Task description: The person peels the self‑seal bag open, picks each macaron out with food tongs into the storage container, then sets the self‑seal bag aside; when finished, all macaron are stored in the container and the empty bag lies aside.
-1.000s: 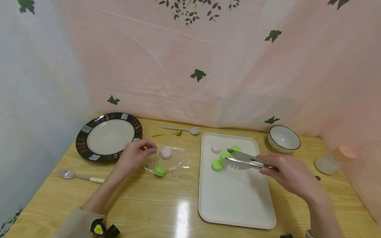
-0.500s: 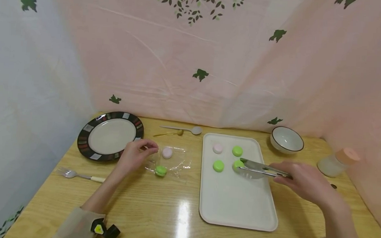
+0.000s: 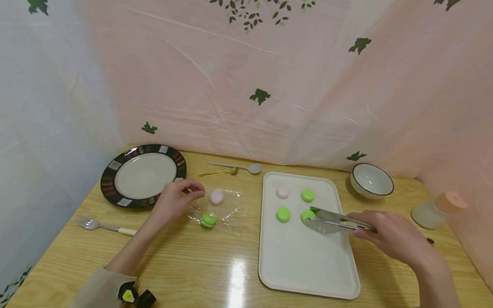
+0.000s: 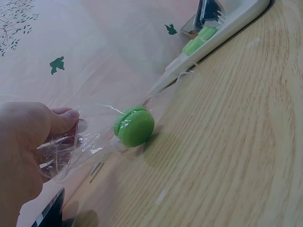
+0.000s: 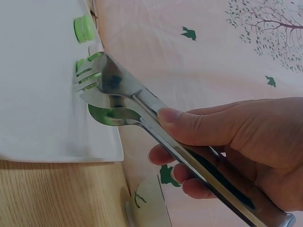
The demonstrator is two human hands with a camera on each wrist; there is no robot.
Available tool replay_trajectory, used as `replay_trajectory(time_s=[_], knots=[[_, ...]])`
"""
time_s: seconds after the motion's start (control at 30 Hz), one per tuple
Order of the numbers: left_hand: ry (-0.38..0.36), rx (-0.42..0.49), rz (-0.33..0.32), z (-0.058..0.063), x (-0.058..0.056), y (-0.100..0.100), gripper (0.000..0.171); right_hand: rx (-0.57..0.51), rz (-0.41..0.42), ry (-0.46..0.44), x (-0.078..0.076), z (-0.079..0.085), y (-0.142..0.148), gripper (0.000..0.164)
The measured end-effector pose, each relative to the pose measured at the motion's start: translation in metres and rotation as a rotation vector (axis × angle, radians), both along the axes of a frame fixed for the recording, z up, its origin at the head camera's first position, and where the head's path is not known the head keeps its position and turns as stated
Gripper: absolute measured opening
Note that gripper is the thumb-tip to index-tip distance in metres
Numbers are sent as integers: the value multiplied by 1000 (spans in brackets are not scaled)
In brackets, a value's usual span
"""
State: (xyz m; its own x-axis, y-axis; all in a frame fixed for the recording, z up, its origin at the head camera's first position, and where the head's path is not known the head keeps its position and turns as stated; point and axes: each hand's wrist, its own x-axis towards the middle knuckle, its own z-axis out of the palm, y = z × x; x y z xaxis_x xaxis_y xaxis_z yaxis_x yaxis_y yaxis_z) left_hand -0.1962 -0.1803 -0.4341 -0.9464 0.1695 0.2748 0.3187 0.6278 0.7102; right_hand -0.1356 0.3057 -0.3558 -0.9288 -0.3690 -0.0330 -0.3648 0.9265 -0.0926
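My right hand [image 3: 395, 236] grips metal tongs [image 5: 165, 137], whose tips close round a green macaron [image 3: 307, 216] on the white tray [image 3: 303, 262]. Beside it on the tray are a second green macaron [image 3: 283, 215], a third green macaron [image 3: 308, 195] and a pink macaron [image 3: 282, 191]. To the left, my left hand [image 3: 176, 198] pinches the edge of a clear plastic bag [image 4: 90, 142] between thumb and fingers. Inside that bag are a green macaron [image 4: 136, 126] and a pale pink macaron [image 3: 216, 197]; the pink one is hidden in the left wrist view.
A dark-rimmed plate [image 3: 145, 177] stands behind the left hand, a fork [image 3: 103, 226] by that forearm. At the back lie a spoon [image 3: 252, 168] and a small gold utensil [image 3: 221, 172]. A bowl [image 3: 371, 180] and an orange-capped jar [image 3: 438, 209] stand at the right.
The right hand has moved right with the tongs, bringing a green macaron away from the others to the tray's right side. The left hand has kept its hold on the plastic bag.
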Motion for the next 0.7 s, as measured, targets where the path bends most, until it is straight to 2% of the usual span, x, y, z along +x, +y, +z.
replay_trajectory(time_s=[0.7], knots=[[-7, -3, -9, -1, 0, -1, 5, 3, 2, -2, 1, 1, 0, 34]])
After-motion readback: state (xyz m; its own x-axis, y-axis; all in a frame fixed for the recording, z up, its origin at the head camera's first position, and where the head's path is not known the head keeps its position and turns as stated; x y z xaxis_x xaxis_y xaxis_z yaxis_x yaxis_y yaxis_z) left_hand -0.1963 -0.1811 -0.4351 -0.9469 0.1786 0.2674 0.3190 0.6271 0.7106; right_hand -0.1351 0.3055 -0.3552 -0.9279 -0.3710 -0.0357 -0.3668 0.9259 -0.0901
